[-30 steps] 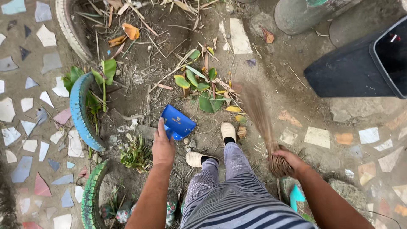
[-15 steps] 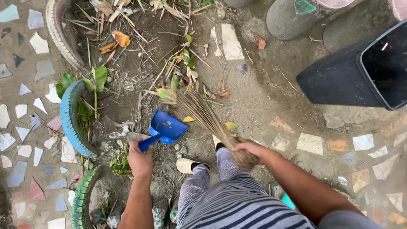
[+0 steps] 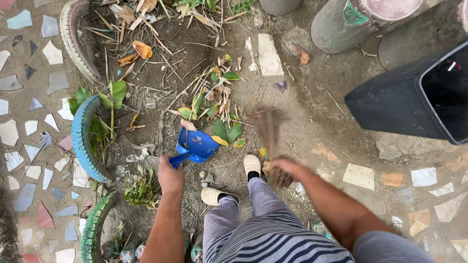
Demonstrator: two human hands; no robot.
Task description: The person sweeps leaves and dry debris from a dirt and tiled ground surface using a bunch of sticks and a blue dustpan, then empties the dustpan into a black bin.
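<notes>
Sweeping in hand, judging by the pose: passing the big black plastic bin (image 3: 414,104) at right, right hand (image 3: 287,168) clamping a blurred brown straw hand broom (image 3: 268,129), left hand (image 3: 170,176) gripping the blue plastic dustpan (image 3: 197,145) on the dirt, touching green and yellow fallen leaves (image 3: 217,104); probably needing a stroke toward the pan.

Bare forearms, grey short sleeve (image 3: 390,246), grey-and-dark striped trousers (image 3: 263,229), cream slip-on shoes (image 3: 252,165) with dark socks.
</notes>
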